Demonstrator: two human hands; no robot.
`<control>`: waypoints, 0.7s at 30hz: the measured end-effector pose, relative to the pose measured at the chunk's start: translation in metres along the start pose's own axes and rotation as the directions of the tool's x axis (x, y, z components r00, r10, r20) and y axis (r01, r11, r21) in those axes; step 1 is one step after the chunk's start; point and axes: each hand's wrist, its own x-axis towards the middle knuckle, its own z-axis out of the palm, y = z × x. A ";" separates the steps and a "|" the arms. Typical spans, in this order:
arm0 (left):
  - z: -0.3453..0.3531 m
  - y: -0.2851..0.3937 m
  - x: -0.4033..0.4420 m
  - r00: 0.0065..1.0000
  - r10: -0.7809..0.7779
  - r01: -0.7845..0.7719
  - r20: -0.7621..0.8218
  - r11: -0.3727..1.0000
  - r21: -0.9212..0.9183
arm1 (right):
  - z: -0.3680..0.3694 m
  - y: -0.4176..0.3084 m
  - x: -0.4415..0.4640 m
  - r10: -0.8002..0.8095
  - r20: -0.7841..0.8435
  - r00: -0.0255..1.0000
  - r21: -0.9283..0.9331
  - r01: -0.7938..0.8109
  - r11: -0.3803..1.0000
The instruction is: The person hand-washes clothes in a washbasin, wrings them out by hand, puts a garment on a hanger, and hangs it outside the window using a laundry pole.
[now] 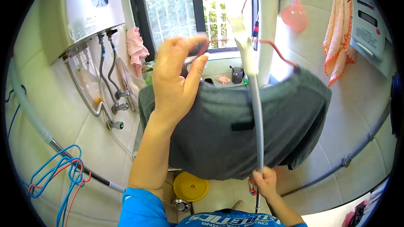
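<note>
A dark grey shirt (219, 130) hangs on a red wire hanger (275, 50), its collar spread wide in front of me. The hanger's hook curves up before the window. A long metal pole (257, 122) with a pale head stands in front of the shirt, and that head overlaps the hanger's neck. My right hand (264, 181) is wrapped round the pole low down. Beside the hanger's left shoulder, my left hand (179, 69) is raised with thumb and fingers apart, slightly blurred. Whether it touches the wire I cannot tell.
Blue and red hangers (63, 174) hang on a rail at left, below a water heater (90, 12) with pipes. A yellow basin (190, 186) lies on the floor. An orange towel (338, 33) and a pink ladle-shaped scoop (295, 15) hang on the right wall.
</note>
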 end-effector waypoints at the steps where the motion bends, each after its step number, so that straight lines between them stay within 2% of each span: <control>1: 0.008 0.002 -0.001 0.998 0.030 -0.025 -0.048 0.994 0.109 | -0.003 -0.008 0.016 0.000 -0.067 0.998 0.021 0.002 1.000; 2: 0.017 0.006 -0.006 0.998 0.041 -0.034 -0.057 0.993 0.113 | -0.006 -0.017 0.033 -0.014 -0.065 0.998 0.020 0.015 1.000; 4: 0.042 0.023 -0.043 0.982 -0.092 0.075 -0.164 0.991 -0.110 | -0.014 -0.030 0.065 -0.071 -0.162 0.984 0.044 0.079 0.996; 5: 0.059 0.034 -0.075 0.959 -0.256 0.206 -0.122 0.925 -0.320 | -0.018 -0.038 0.080 -0.075 -0.160 0.984 0.047 0.084 0.995; 6: 0.077 0.051 -0.108 0.915 -0.400 0.322 -0.048 0.798 -0.510 | -0.024 -0.046 0.097 -0.095 -0.183 0.979 0.011 0.099 0.995; 7: 0.091 0.074 -0.132 0.855 -0.502 0.476 0.128 0.662 -0.579 | -0.028 -0.054 0.115 -0.116 -0.208 0.971 -0.026 0.113 0.993; 8: 0.109 0.095 -0.167 0.720 -0.611 0.661 0.329 0.458 -0.595 | -0.030 -0.062 0.132 -0.122 -0.209 0.970 -0.029 0.119 0.993; 9: 0.126 0.107 -0.202 0.617 -0.558 0.786 0.555 0.397 -0.474 | -0.031 -0.071 0.148 -0.152 -0.230 0.961 -0.033 0.149 0.988; 10: 0.141 0.123 -0.213 0.467 -0.486 0.883 0.739 0.289 -0.368 | -0.033 -0.078 0.165 -0.180 -0.246 0.952 -0.038 0.176 0.984; 11: 0.155 0.137 -0.220 0.335 -0.398 0.941 0.854 0.099 -0.323 | -0.035 -0.085 0.181 -0.176 -0.240 0.955 -0.038 0.172 0.984; 12: 0.183 0.145 -0.253 0.439 -0.344 0.897 0.830 0.114 -0.427 | -0.036 -0.091 0.197 -0.202 -0.208 0.957 -0.002 0.206 0.979; 14: 0.205 0.135 -0.233 0.371 -0.482 0.920 0.794 0.073 -0.385 | -0.038 -0.098 0.219 -0.223 -0.174 0.959 0.037 0.233 0.972; 16: 0.218 0.124 -0.204 0.355 -0.546 0.923 0.759 0.073 -0.379 | -0.041 -0.103 0.232 -0.418 -0.087 0.904 -0.008 0.419 0.908; 17: 0.224 0.117 -0.191 0.339 -0.603 0.926 0.722 0.077 -0.370 | -0.049 -0.109 0.231 -0.399 -0.031 0.916 -0.082 0.396 0.915; 18: 0.230 0.107 -0.180 0.338 -0.602 0.927 0.723 0.080 -0.367 | -0.057 -0.102 0.227 -0.400 -0.035 0.916 -0.079 0.397 0.915; 20: 0.246 0.088 -0.160 0.437 -0.684 0.849 0.584 0.099 -0.520 | -0.073 -0.077 0.205 -0.436 -0.122 0.892 -0.184 0.412 0.893; 21: 0.265 0.073 -0.159 0.635 -0.684 0.727 0.360 0.370 -0.578 | -0.080 -0.056 0.190 -0.452 -0.129 0.883 -0.244 0.413 0.877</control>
